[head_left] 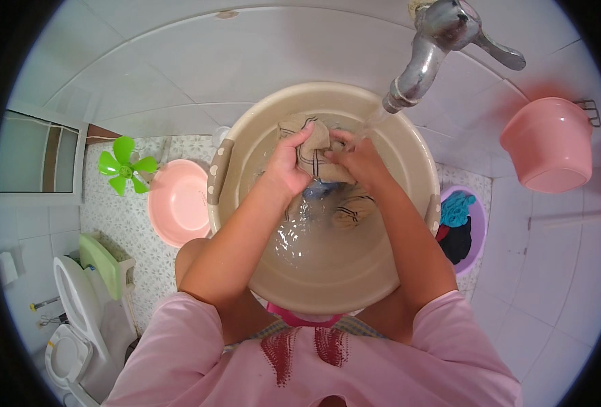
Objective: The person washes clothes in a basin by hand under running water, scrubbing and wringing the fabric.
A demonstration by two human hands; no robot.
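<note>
Between my hands, over a large beige basin (259,278) of water, is a wet tan cloth (313,154) with dark line patterns. My left hand (292,161) is closed on its left side, the thumb lying along the top. On the other side my right hand (360,160) grips the cloth's right edge, its fingers bent. More of the patterned fabric (356,211) lies under the water nearer me, beside a small blue patch (317,190) just below the hands. Whether these belong to one piece, I cannot tell.
A chrome tap (429,51) runs water into the basin's far right. A pink basin (178,203) and green fan blades (125,167) are left. On the right stand a purple tub (478,224) holding clothes and a hanging pink bucket (550,146). A toilet (76,298) is lower left.
</note>
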